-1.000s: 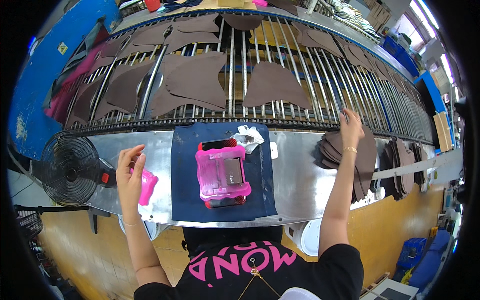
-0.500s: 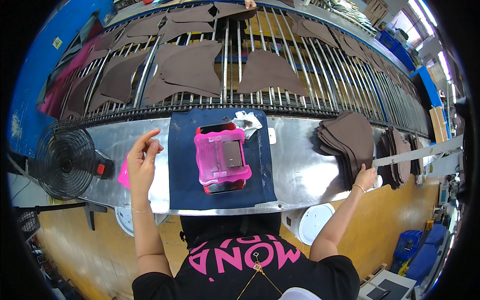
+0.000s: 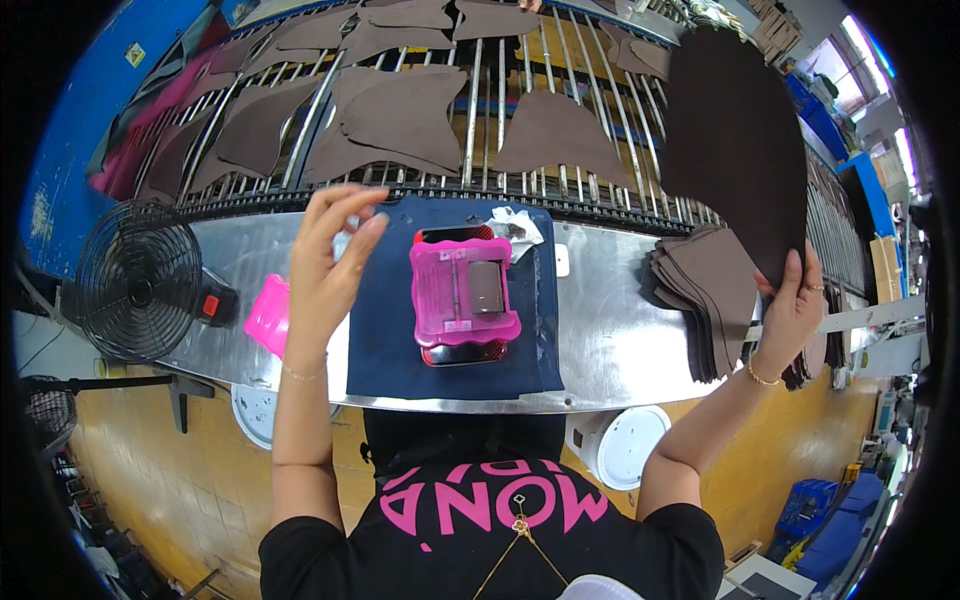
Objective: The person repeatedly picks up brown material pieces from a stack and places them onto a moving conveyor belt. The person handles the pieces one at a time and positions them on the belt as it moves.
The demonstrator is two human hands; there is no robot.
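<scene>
My right hand (image 3: 790, 305) pinches the lower end of a dark brown cut piece (image 3: 738, 140), which stands up above the stack and partly covers the rack. Just left of that hand, a stack of brown cut pieces (image 3: 712, 285) rests on the metal table. My left hand (image 3: 335, 245) is raised over the table with its fingers apart and nothing in them. To the right of the left hand, a pink plastic tray with a grey roller (image 3: 487, 287) sits on a black and red base, on a dark blue sheet (image 3: 380, 360).
Behind the table (image 3: 600, 340) runs a rack of metal bars (image 3: 500, 90) bearing several brown pieces (image 3: 400, 118). A black fan (image 3: 140, 285) stands at the left, near a pink object (image 3: 268, 315). White crumpled paper (image 3: 518, 230) lies by the tray. At the far edge shows another person's hand (image 3: 530, 5).
My right hand has lifted a brown piece off the stack and swung it up. My left hand has moved up and to the right, its fingers spreading.
</scene>
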